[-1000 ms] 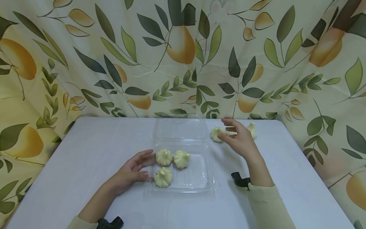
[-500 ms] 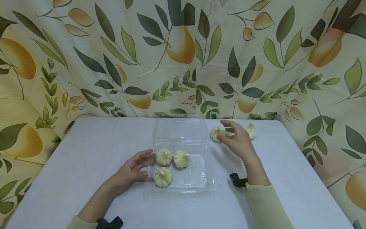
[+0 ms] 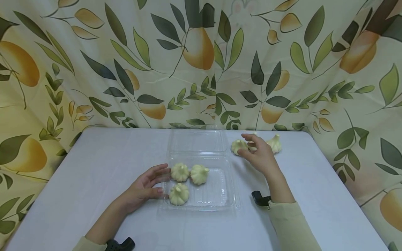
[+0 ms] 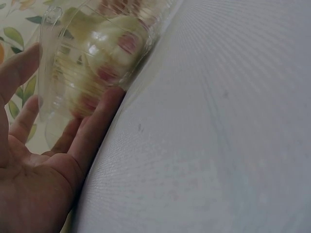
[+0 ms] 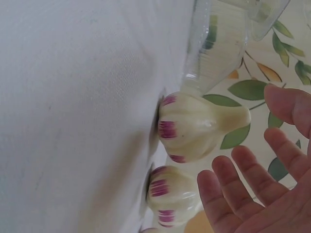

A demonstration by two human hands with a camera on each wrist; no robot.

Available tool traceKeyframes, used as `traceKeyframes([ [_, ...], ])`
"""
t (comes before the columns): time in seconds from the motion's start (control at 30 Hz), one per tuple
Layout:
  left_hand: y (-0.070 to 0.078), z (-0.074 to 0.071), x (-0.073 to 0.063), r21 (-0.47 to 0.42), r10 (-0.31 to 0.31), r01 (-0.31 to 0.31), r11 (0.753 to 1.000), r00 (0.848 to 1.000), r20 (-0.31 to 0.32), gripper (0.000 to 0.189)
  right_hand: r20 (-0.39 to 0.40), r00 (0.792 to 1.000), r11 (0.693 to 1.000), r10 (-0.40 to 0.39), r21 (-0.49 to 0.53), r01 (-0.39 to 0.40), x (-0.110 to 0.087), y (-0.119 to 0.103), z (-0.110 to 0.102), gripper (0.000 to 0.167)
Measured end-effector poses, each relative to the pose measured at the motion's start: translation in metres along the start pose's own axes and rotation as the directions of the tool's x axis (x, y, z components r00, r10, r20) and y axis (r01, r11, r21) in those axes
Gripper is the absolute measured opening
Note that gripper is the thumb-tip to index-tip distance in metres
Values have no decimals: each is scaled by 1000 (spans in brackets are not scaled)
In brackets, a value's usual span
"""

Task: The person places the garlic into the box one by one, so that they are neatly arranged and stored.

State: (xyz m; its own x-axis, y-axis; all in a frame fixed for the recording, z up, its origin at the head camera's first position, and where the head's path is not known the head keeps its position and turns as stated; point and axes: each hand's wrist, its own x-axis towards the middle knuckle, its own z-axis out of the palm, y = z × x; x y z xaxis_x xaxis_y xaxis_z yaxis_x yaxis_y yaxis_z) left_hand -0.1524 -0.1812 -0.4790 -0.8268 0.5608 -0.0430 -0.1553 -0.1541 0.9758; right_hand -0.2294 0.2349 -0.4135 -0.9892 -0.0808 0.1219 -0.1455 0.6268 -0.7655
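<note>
Three pale garlic bulbs [image 3: 199, 174] sit in the left part of a clear plastic clamshell box [image 3: 230, 188], its lid [image 3: 198, 141] laid back. My left hand [image 3: 146, 186] rests its fingers and thumb against the box's left side; through that wall purple-marked garlic shows in the left wrist view. At the back right, my right hand [image 3: 262, 153] hovers close by more bulbs, fingers spread. One garlic bulb [image 3: 239, 147] stands to its left and another bulb [image 3: 275, 144] to its right; a further one is mostly hidden. In the right wrist view, a gap separates thumb and nearest garlic [image 5: 187, 126].
A white cloth covers the table [image 3: 94, 167]. Behind it hangs a curtain [image 3: 201, 87] printed with leaves and fruit. A black wrist device [image 3: 260, 198] juts from the right sleeve, and a similar device [image 3: 120, 244] from the left.
My right hand has shifted slightly left and down in the head view, nearer the left bulb of the back group. The left hand, box and garlic stay put.
</note>
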Motion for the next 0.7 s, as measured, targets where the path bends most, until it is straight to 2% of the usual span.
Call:
traceKeyframes([
  [0.37, 1, 2, -2, 36, -36, 37, 999, 999, -28, 76, 18, 1000, 999, 16, -29, -16, 0, 3, 3, 62],
  [0.7, 3, 3, -1, 48, -34, 35, 998, 999, -32, 76, 36, 999, 999, 25, -43, -24, 2, 7, 4, 63],
])
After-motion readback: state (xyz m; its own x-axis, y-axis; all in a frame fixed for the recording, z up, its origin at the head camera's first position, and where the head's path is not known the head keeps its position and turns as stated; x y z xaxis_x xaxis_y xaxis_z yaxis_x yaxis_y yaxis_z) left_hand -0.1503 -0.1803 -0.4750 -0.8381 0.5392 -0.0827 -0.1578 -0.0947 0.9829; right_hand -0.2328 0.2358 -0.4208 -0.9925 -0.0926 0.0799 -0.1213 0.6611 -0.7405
